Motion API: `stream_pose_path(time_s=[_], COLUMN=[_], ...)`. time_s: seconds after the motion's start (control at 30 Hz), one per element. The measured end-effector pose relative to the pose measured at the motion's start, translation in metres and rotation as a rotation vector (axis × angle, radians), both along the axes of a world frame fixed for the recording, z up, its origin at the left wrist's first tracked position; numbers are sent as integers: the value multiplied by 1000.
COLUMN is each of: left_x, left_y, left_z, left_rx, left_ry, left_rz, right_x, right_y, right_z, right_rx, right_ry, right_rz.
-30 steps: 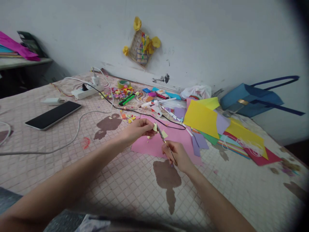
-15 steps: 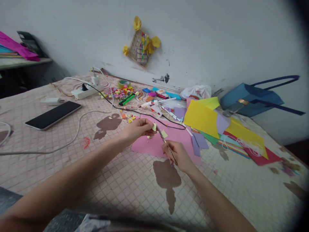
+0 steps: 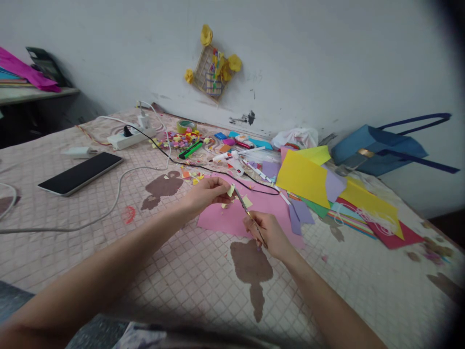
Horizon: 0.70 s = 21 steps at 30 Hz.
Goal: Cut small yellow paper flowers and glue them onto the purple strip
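Observation:
Between the fingertips of my left hand [image 3: 209, 195] is a small pale yellow piece of paper [image 3: 231, 190]. My right hand [image 3: 267, 233] is closed round the handles of a pair of scissors [image 3: 241, 200], whose blades point up and left to the paper's edge. Whether the blades touch the paper, I cannot tell. Both hands are above a pink sheet of paper [image 3: 214, 220]. On that sheet lie a pale yellow paper square [image 3: 247, 201] and small scraps.
A white glue gun [image 3: 236, 162] with a black cord lies behind the pink sheet. Coloured sheets [image 3: 303, 179] and a blue bag [image 3: 378, 150] are at right. Small paper cutouts [image 3: 178, 140], a green cutter [image 3: 191, 150], a power strip [image 3: 131, 138] and a phone [image 3: 80, 173] are leftward.
My left hand has shifted very slightly left, and the pale yellow paper in it has tilted a little. My right hand and the scissors are nearly still.

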<state>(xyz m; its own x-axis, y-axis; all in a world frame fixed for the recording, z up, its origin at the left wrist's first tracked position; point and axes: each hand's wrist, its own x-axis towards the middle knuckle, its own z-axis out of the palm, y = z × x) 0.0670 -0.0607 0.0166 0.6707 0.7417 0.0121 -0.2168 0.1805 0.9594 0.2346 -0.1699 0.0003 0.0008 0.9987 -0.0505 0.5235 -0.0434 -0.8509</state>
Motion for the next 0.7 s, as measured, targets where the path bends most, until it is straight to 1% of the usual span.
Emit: stream_pose_path(time_s=[0.17,0.33,0.53,0.63,0.7], left_x=[-1,-2,-2,-1,1], left_y=[3,7,7,4,1], left_z=[-3,-4,-2,-3,-4], left_rx=[13,-7,3,22,24], left_ry=[4,9,21,27,63], left_rz=[-9,21,-7,-26,-13], right_x=[-1,0,0,-2,-5], right_y=[0,0,0,2,3], right_z=[3,1,-2,0,2], right_rx=[20,13,-80,-89,-76], right_ry=[-36,-3,145,235,309], right_rz=[1,13,-38,-61,-84])
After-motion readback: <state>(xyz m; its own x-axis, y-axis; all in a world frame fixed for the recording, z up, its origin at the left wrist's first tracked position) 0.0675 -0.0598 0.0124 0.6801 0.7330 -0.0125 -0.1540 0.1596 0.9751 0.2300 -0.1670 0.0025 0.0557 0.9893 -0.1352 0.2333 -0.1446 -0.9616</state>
